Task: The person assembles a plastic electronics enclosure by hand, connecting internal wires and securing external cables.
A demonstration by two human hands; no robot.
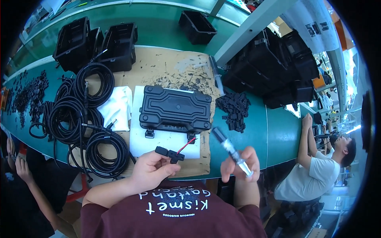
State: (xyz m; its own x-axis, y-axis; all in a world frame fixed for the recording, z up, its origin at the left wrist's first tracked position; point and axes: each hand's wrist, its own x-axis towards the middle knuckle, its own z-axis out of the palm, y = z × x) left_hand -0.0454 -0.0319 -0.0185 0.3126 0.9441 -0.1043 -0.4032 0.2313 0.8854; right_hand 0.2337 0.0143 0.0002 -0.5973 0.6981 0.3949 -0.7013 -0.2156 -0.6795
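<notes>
My left hand [152, 167] pinches a small black plastic part [171, 154] between thumb and fingers, just in front of the case. A thin red strip [186, 146] sticks up from that part toward the case. To the right, my right hand [245, 163] is curled around a slim tool [232, 151] with a dark end and a clear, pale body. It is tilted and slightly blurred, so its kind is unclear. A closed black plastic case [176, 108] lies on a white sheet [139, 147], its two latches facing me.
Coiled black corrugated hoses [105, 152] and a white cloth [118, 107] lie left of the case. Small black parts [234, 108] are heaped to its right. Open black boxes [121, 43] stand behind, with stacked cases [258, 67] at right. Co-workers sit on both sides.
</notes>
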